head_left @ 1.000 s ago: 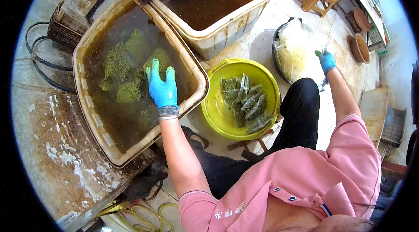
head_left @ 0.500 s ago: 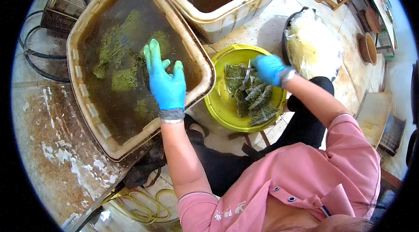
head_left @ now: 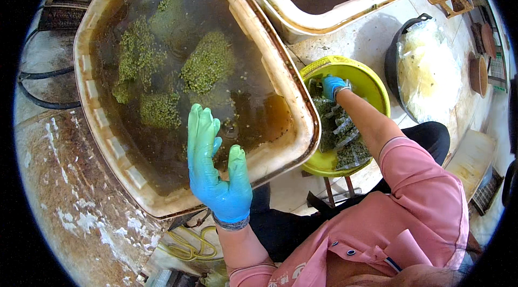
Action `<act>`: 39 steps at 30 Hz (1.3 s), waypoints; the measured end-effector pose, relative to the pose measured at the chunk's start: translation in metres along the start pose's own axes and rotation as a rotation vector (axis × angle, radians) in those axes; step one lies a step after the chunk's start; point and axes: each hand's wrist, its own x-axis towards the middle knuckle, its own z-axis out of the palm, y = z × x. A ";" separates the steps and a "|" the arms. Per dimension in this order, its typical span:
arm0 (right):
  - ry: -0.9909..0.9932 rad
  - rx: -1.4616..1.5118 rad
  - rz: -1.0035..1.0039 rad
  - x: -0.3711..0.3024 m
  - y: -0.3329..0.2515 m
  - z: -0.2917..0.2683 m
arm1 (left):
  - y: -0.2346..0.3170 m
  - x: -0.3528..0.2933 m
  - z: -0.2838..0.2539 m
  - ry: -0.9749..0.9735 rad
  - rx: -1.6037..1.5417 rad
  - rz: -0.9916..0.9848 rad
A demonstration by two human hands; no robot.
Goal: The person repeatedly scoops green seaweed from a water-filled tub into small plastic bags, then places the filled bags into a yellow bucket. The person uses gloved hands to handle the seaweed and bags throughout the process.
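Left hand (head_left: 216,171): blue-gloved, raised flat above the near rim of the cream plastic tub (head_left: 102,125). Fingers are extended and held close together, thumb set apart; the hand grips nothing and hangs over the brown liquid without visibly touching it.

Right hand (head_left: 332,86): blue-gloved, reaching down into the yellow-green basin (head_left: 372,79). The fingers curl onto the green netted bundles (head_left: 342,136) stacked inside; whether they pinch one bundle or merely press on the pile cannot be determined from this view.

Tub contents: murky brown liquid with several submerged green clumps (head_left: 208,60), grouped toward the far and left part of the tub. The clumps lie apart from one another and well clear of the left hand.

Basin position: just beside the tub's right wall, resting on a small stool whose legs (head_left: 334,192) show beneath it. The bundles occupy the left and near part of the basin.

Surroundings: a second cream tub (head_left: 345,3) holding brown liquid sits beyond, its corner overlapping the first tub's rim. A black pot (head_left: 394,60) lined with a translucent whitish bag (head_left: 429,73) stands right of the basin. Black hose (head_left: 38,76) lies left of the tub; coiled yellow cord (head_left: 186,244) lies near the tub's near corner. The person wears a pink sleeve (head_left: 426,195).
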 end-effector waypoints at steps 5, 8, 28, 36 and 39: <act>0.012 0.007 -0.063 -0.061 -0.024 -0.057 | 0.004 -0.006 -0.002 -0.033 -0.094 0.044; 0.219 0.267 0.078 -0.116 -0.023 -0.078 | 0.009 -0.014 0.004 -0.014 -0.200 0.128; 0.631 0.961 -0.530 -0.361 -0.211 -0.248 | 0.018 -0.036 0.044 -0.269 -1.660 -0.439; 0.825 -0.035 -0.505 -0.354 -0.208 -0.314 | 0.011 -0.030 0.006 -0.027 -1.384 -0.203; 0.750 -0.341 -0.592 -0.355 -0.244 -0.335 | 0.002 -0.026 -0.007 -0.034 -1.284 -0.185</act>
